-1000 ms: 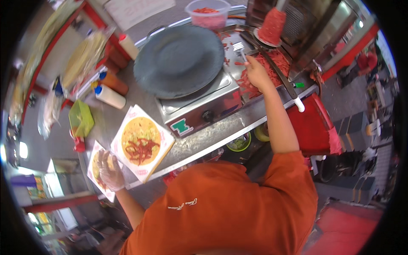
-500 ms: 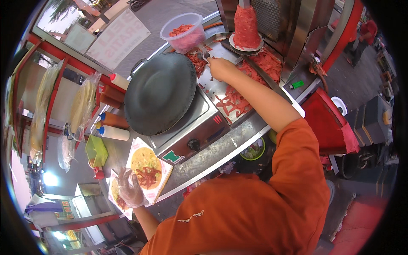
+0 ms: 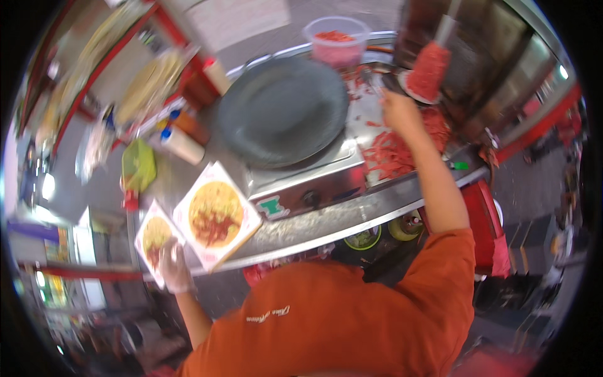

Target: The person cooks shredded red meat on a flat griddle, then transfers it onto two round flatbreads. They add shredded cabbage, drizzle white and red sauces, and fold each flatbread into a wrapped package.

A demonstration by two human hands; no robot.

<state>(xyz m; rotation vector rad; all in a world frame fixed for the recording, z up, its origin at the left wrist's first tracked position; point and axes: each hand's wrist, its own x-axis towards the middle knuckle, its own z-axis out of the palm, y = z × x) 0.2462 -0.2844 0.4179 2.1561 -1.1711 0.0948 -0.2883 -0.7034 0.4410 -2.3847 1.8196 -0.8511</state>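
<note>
My right hand is closed around a fork, its blurred tines over the metal tray of shaved red meat. My left hand, in a clear plastic glove, is at the near edge of the left flatbread, fingertips by its meat; blur hides how its fingers are bent. That flatbread lies on white printed paper. To its right, a larger flatbread, topped with shredded greens and reddish meat, rests on a stack of printed paper sheets.
A large dark pan sits on the stove. Behind the tray stand a tub of meat and a meat cone on a spit. Sauce bottles and a green basket stand at left.
The view has shifted, so the counter appears farther right. My left hand has drawn back toward the left flatbread's near edge, uncovering the larger one. My right hand still holds the fork over the tray.
</note>
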